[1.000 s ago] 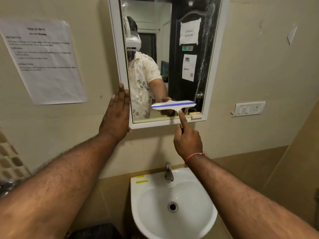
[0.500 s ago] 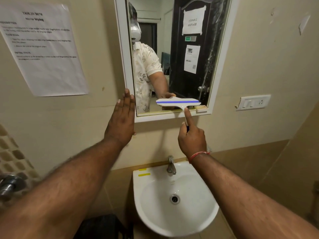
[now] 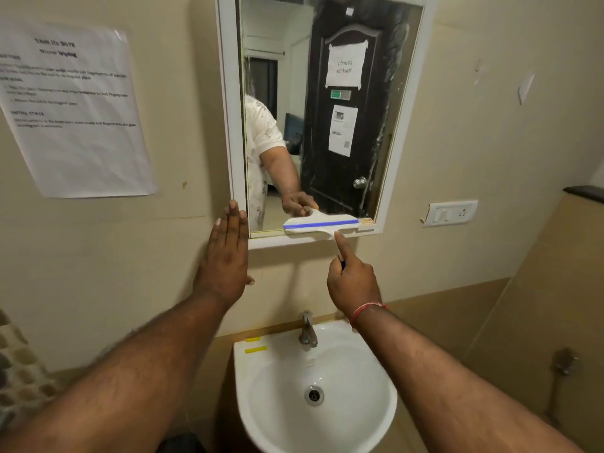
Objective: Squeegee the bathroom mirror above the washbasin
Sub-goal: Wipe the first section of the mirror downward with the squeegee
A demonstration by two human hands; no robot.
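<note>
A white-framed mirror [image 3: 343, 125] hangs on the beige wall above a white washbasin [image 3: 261, 429]. My right hand [image 3: 354, 282] grips the handle of a white squeegee [image 3: 322, 223] with a blue stripe, index finger stretched along the handle. Its blade lies level against the glass at the mirror's bottom edge, right of centre. My left hand [image 3: 225, 263] is flat on the wall with fingers together, its fingertips touching the frame's lower left corner. Streaks show on the right side of the glass.
A metal tap [image 3: 307, 330] stands at the basin's back, with two yellow tape strips [image 3: 255, 346] beside it. A printed sheet [image 3: 72, 109] is taped to the wall at left. A white switch plate [image 3: 452, 213] sits right of the mirror.
The squeegee has slid down the glass from a little above the bottom frame to the mirror's lower edge. My left hand has stayed on the wall beside the frame.
</note>
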